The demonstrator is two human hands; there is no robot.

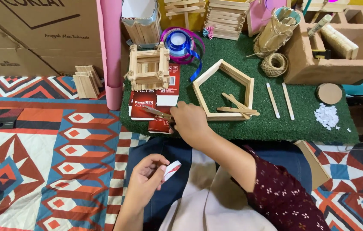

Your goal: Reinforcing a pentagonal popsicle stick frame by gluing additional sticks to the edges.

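The right hand [190,122] reaches forward and to the left across the body, back of the hand up, knuckles toward the camera. Its fingers curl inward and close in a pinch at the left side of the hand. The right forearm runs back diagonally toward the lower right, bare from wrist to near the elbow, where a dark patterned sleeve begins. The left hand [147,179] sits lower and closer to the body, raised above the lap, palm turned toward the right. Its fingers [161,167] bend and meet the thumb in a light pinch. The left wrist and forearm drop straight down out of view.
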